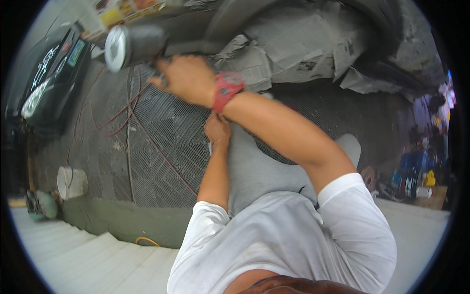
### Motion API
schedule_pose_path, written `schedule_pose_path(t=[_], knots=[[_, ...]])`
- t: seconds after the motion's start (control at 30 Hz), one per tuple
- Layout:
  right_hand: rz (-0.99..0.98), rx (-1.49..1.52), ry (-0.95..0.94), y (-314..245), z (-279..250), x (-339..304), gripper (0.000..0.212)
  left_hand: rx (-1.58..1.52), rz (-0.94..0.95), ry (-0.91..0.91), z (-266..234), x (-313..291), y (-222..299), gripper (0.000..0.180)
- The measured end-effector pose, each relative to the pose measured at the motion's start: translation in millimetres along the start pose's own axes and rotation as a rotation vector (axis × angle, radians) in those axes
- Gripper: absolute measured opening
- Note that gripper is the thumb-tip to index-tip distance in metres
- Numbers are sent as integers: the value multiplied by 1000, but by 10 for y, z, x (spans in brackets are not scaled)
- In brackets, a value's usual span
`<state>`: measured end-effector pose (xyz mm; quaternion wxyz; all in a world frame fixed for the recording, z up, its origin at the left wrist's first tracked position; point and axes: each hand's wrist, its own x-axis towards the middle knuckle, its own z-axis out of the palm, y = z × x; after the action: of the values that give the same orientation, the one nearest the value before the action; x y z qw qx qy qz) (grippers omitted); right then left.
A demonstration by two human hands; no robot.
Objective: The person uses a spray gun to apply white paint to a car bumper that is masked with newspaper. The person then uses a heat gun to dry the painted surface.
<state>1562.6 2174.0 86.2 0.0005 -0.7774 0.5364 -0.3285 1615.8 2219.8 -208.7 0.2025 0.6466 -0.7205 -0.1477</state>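
My right hand (188, 78), with a red watch (228, 90) at the wrist, reaches across to the left and is closed round a spray gun. The gun's grey cup with a pale round lid (116, 48) points left and is smeared by motion; its handle is mostly hidden by the hand. My left hand (218, 130) is lower, beside my grey-trousered knee and just under the right wrist. Its fingers are mostly hidden. Ahead of the gun is a grey car body panel (191, 32), with newspaper masking (293, 44) over the parts to the right.
A thin red hose (147, 127) winds over the dark grid-patterned floor (161, 161). A black car bumper with a headlight (46, 83) is at the left. Below it are a white bucket (72, 182) and a green machine (44, 205). Bottles and clutter (413, 169) stand at the right.
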Motion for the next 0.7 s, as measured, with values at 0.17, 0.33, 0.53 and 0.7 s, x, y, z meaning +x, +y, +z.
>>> schedule_pose_path(t=[0.17, 0.33, 0.53, 0.7], knots=[[93, 316, -86, 27, 165, -148, 58, -60, -43, 9, 271, 29, -339, 46], [279, 368, 222, 614, -520, -728, 58, -63, -18, 24, 25, -2, 11, 46], [366, 346, 890, 1909, -1201, -1921, 51, -15, 28, 47, -61, -9, 275, 40], [654, 561, 1289, 3207, -1753, -2736, 50, -16, -36, 41, -157, -80, 455, 43]])
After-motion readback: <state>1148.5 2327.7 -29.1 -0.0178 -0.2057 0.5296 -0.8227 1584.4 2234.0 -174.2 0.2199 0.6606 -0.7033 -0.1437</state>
